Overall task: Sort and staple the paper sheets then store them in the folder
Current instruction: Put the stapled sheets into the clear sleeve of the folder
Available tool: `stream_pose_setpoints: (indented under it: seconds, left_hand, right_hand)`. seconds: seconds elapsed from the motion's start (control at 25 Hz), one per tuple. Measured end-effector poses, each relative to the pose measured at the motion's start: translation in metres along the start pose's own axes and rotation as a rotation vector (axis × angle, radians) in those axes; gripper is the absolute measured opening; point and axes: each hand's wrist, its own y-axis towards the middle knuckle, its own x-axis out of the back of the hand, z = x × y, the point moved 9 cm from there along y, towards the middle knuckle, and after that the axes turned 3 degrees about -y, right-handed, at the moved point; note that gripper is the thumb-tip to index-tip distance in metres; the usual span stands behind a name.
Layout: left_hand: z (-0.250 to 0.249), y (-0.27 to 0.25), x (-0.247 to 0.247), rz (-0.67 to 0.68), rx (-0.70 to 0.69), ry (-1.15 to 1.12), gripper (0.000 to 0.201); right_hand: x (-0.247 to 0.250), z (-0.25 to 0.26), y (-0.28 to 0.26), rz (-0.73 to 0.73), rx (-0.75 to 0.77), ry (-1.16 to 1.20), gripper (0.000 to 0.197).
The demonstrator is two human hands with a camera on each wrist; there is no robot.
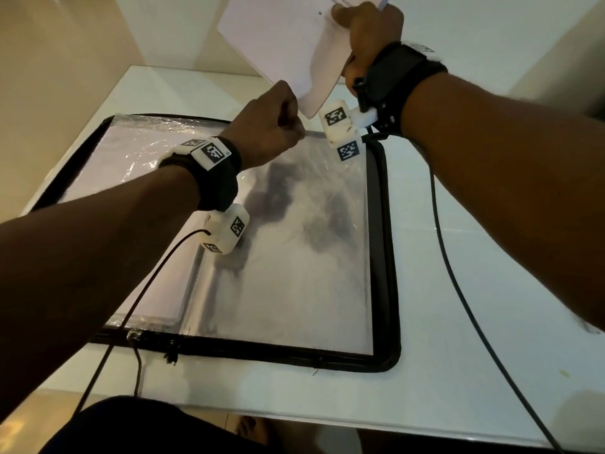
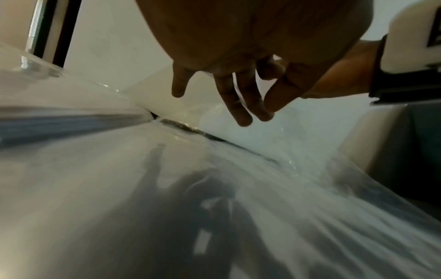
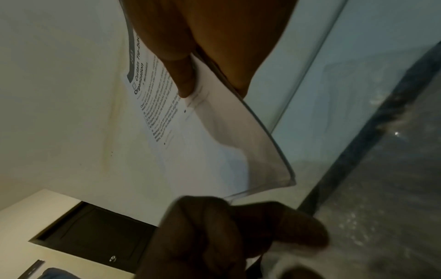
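Note:
A black zip folder (image 1: pixel 391 257) lies open on the white table, its right page a clear plastic sleeve (image 1: pixel 311 250). My left hand (image 1: pixel 296 129) is curled at the sleeve's far edge and pinches the plastic (image 2: pixel 238 94) between thumb and fingers (image 2: pixel 245 113). My right hand (image 1: pixel 363 24) holds a set of printed paper sheets (image 1: pixel 278 40) tilted in the air above the folder's far edge. The sheets' lower corner hangs just above the left hand. In the right wrist view the thumb (image 3: pixel 181 75) presses on the printed sheets (image 3: pixel 210 143), with the left hand (image 3: pixel 226 232) below them.
The folder's left page (image 1: pixel 131 178) holds white paper under crinkled plastic. Black cables (image 1: pixel 458 290) run from both wrists over the table (image 1: pixel 507 306) toward its near edge. A pale wall stands close behind the table. A dark knee shows below the near edge.

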Motion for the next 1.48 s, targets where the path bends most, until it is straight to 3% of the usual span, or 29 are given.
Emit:
stream_pose_setpoints:
  seconds: [0.08, 0.2, 0.36, 0.64, 0.84, 1.12, 1.32, 1.48]
  left_hand:
    - [0.0, 0.0, 0.01, -0.088, -0.038, -0.011, 0.023]
    - [0.006, 0.001, 0.019, -0.154, -0.034, -0.03, 0.029]
    - [0.011, -0.003, 0.024, -0.176, -0.008, -0.063, 0.035]
    - [0.003, -0.007, 0.026, -0.191, -0.047, -0.05, 0.026]
    - [0.002, 0.0, 0.021, -0.13, -0.056, -0.088, 0.023]
    - [0.056, 0.006, 0.038, 0.075, 0.234, 0.273, 0.035]
    - [0.06, 0.006, 0.025, 0.276, 0.14, 0.405, 0.03]
    - [0.055, 0.013, 0.025, 0.215, 0.061, 0.445, 0.014]
  right_hand:
    - [-0.012, -0.016, 0.003, 0.035, -0.047, 0.022, 0.029]
    - [-0.017, -0.04, 0.015, 0.061, -0.074, -0.033, 0.07]
    - [-0.01, -0.043, -0.001, 0.085, -0.057, -0.089, 0.03]
    - [0.018, -0.05, 0.002, 0.05, -0.022, -0.065, 0.046]
    - [0.011, -0.048, -0.005, 0.171, -0.018, -0.115, 0.03]
    - [0.014, -0.059, 0.005, 0.255, -0.064, -0.206, 0.046]
    - [0.013, -0.062, 0.01, 0.259, -0.047, -0.226, 0.03]
    - [0.018, -0.061, 0.009, 0.233, -0.029, -0.236, 0.032]
